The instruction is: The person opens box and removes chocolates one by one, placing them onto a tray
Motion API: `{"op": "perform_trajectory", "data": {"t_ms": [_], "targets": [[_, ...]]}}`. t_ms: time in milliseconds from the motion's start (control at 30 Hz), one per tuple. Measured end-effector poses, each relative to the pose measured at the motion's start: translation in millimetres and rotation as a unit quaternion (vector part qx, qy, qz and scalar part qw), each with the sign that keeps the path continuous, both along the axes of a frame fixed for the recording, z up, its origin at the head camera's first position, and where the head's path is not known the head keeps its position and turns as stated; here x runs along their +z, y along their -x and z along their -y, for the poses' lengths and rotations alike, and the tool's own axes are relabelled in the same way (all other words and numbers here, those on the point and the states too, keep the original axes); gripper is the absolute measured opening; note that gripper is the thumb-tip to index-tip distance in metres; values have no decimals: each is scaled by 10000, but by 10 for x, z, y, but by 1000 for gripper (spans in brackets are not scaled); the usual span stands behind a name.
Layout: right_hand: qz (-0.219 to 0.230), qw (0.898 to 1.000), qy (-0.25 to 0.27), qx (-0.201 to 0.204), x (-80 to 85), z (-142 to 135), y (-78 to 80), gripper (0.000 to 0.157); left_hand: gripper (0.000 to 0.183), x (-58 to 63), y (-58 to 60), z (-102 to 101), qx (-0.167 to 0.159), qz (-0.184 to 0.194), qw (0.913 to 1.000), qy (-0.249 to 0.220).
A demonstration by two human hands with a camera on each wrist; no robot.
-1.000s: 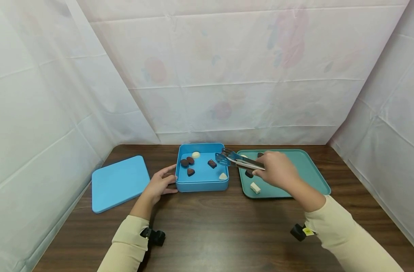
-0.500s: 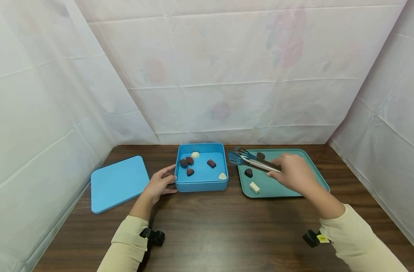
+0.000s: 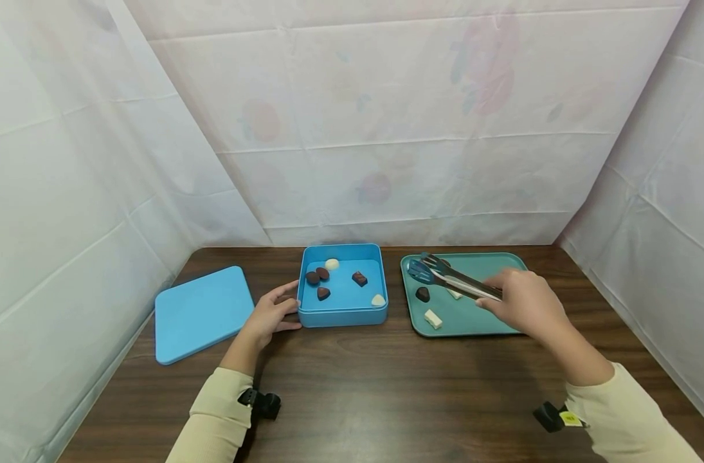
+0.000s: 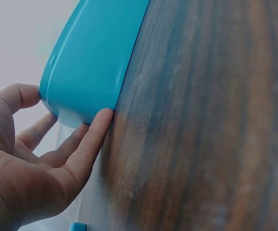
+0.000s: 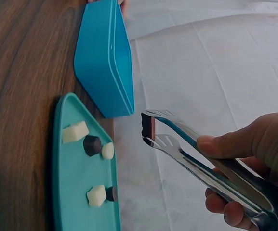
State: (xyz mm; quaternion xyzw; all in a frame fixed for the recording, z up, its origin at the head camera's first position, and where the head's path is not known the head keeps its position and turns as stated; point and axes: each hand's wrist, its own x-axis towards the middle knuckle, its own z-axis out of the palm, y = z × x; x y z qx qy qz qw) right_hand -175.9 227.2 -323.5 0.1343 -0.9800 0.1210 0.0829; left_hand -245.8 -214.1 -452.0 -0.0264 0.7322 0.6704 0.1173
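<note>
My right hand (image 3: 525,302) grips metal tongs (image 3: 464,283) above the green tray (image 3: 502,321). In the right wrist view, a dark chocolate piece (image 5: 148,127) is pinched between the tong tips. My left hand (image 3: 270,312) rests its fingertips against the left side of the blue box (image 3: 342,318); the left wrist view has the spread fingers touching its wall (image 4: 93,53). Inside the box lie brown chocolates, among them a square one (image 3: 360,278), and white pieces such as the one in the front right corner (image 3: 378,300).
The tray bears a dark chocolate (image 3: 423,294), a white piece (image 3: 433,319) near its front left corner and others partly behind the tongs. A blue lid (image 3: 204,315) lies left of the box on the wooden table (image 3: 352,392). White cloth (image 3: 415,128) hangs behind.
My right hand has carried the tongs with the chocolate rightward, from over the box's right edge to over the tray. My left hand has stayed at the box.
</note>
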Motion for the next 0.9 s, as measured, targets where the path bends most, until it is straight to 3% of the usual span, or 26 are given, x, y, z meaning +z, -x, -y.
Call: {"op": "perform_trajectory", "data": {"t_ms": [167,900], "targets": [[134,9998,73,-115,-41,-88,-32,38,55,-50,21,2,82,0,10000,51],[607,9977,-49,-296,-194,-462,-212,41,56,-34,13,0,34,2,10000,44]]}}
